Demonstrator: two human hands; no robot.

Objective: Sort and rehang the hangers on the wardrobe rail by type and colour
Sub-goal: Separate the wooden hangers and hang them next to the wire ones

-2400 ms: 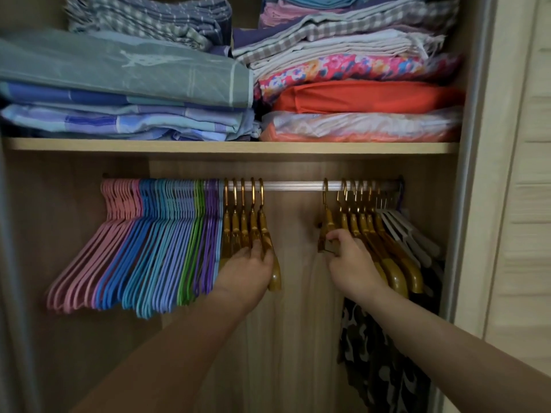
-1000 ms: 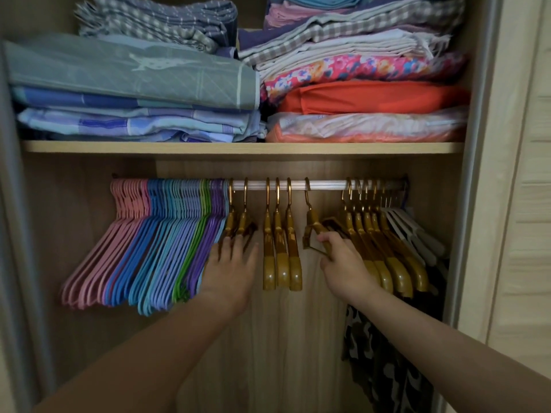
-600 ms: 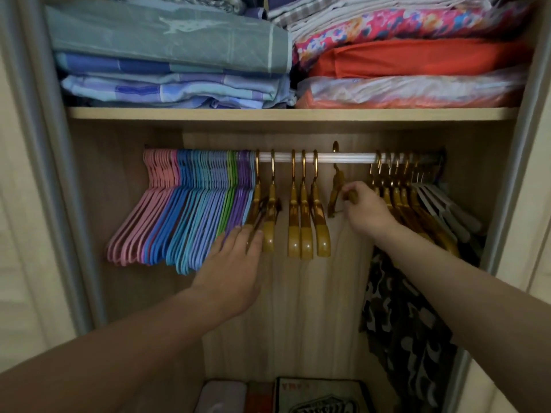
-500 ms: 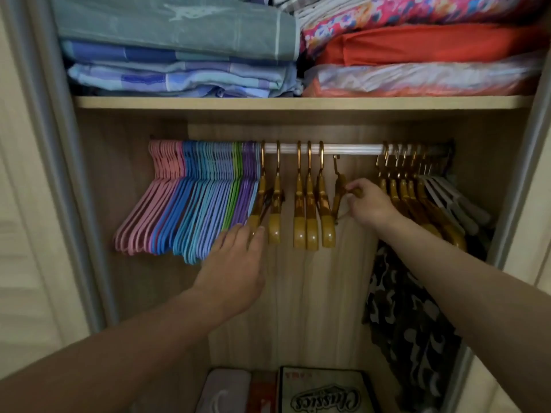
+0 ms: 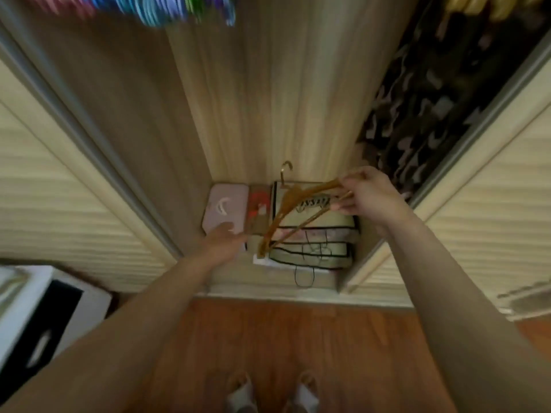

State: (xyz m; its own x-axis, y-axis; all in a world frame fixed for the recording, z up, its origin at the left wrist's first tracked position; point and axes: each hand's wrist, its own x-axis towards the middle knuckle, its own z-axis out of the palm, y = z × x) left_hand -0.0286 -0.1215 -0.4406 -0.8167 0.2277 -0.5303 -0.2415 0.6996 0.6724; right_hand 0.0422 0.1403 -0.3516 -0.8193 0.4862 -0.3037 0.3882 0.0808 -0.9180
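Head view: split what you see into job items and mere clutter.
Job: gold hanger held by right hand; left hand reaching low; coloured hangers above.
Clutter: pink case, printed storage bags, camouflage garment, slippers.

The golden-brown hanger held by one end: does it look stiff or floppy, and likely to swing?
The golden-brown hanger probably is stiff: pinched at one end by the right hand, its arm juts out unbent. It seems light, since fingers alone carry it. Held off-centre, it may swing.
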